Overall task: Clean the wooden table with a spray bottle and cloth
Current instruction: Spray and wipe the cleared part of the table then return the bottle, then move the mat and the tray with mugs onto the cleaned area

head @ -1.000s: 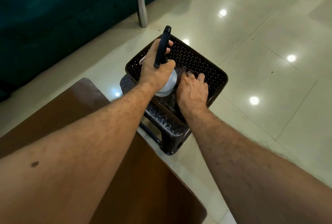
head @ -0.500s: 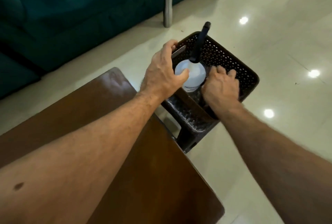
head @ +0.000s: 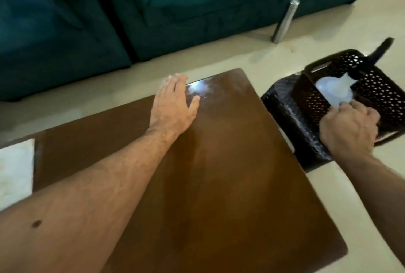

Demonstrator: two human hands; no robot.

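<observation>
Spray bottle [head: 334,89]: white translucent rounded body, black trigger head and nozzle stem angling up toward 1 o'clock; blurred, no label readable. It stands inside a dark perforated basket [head: 381,88] at 3 o'clock off the desk's far right corner. The basket sits on a dark low stool [head: 285,110], only partly visible beneath it.

Right hand [head: 350,128]: reaching into the basket at the near side of the bottle, fingers curled downward. Fingertips are hidden behind knuckles and basket wall; I cannot tell whether the grip has closed on anything. No cloth can be made out in the basket.

Left hand [head: 175,101]: flat, palm down, fingers spread, grip open and empty, over the far edge of the desk [head: 230,174] at 12 o'clock; contact with the surface is unclear.

Desk: dark brown glossy wood, rounded corners, a pale glare patch just right of the left hand. A pale rectangular item [head: 15,172] lies at 9 o'clock, cut off by the frame.

Room: cream polished floor tiles, teal sofa [head: 131,9] across 11 to 1 o'clock, a steel flask [head: 285,22] standing on the floor before it.
</observation>
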